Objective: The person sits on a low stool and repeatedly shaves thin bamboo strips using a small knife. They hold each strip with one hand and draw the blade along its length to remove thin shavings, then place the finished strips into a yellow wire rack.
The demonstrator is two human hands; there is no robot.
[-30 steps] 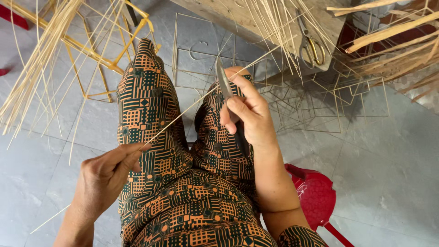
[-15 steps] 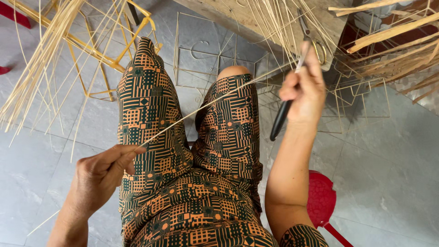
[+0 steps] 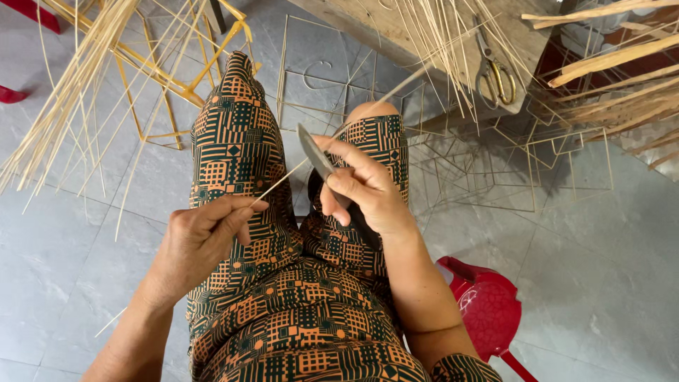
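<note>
On a grey tiled floor (image 3: 601, 269) with a wooden worktop (image 3: 396, 28) ahead, the left hand (image 3: 201, 240) pinches a stick (image 3: 283, 180) while the right hand (image 3: 368, 187) holds a knife (image 3: 315, 152).

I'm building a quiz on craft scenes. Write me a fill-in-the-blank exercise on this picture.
1. The right hand holds a ____ against the thin bamboo strip.
2. The left hand pinches the strip's near end above the ____ knee.
3. A pair of ____ lies on the wooden bench.
4. The stool under the person is ____.

Missing words: knife; left; scissors; red
</note>
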